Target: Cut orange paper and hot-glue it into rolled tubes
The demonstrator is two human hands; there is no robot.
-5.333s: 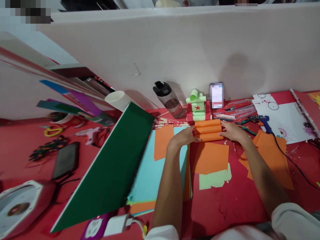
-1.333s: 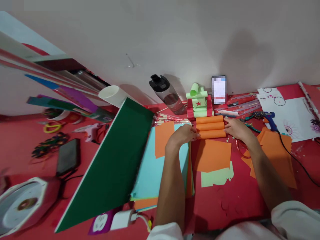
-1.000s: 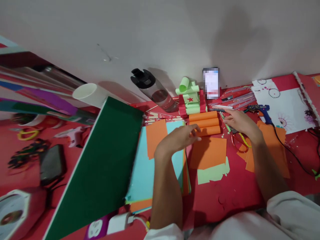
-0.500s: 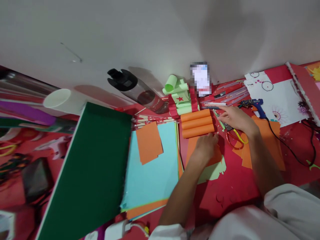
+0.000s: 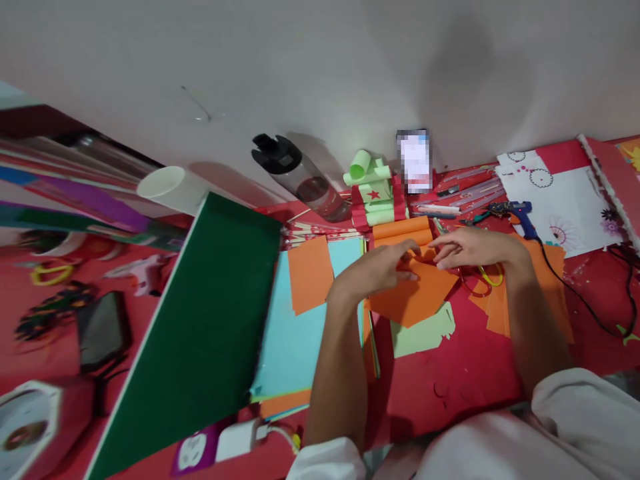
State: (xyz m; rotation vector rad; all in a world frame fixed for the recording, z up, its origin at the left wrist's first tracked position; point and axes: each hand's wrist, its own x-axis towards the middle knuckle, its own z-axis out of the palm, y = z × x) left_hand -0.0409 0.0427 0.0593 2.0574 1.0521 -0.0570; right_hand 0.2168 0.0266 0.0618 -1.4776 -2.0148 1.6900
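Observation:
My left hand (image 5: 385, 268) is over the orange paper sheet (image 5: 413, 303), its fingers curved and apart, close to the lowest orange paper roll. My right hand (image 5: 467, 247) faces it from the other side, with fingers loosely stretched toward the roll and sheet and nothing visible in them. Orange paper rolls (image 5: 401, 230) lie side by side above the sheet; the lowest is partly hidden by my left hand. Under the sheet's near edge lies a torn pale green paper (image 5: 423, 333). Scissors (image 5: 493, 275) with red and yellow handles lie partly under my right hand.
A green board (image 5: 200, 333) leans at the left, beside a stack of blue and other coloured sheets (image 5: 285, 360). Behind stand a bottle (image 5: 313, 187), a green-and-red paper model (image 5: 375, 195) and a phone (image 5: 416, 160). A blue glue gun (image 5: 523, 217) trails its cord at the right.
My left hand has lifted from the orange sheet and moved up to the rolls. My right hand has drawn nearer and lower, toward the left hand. The camera view has turned slightly left.

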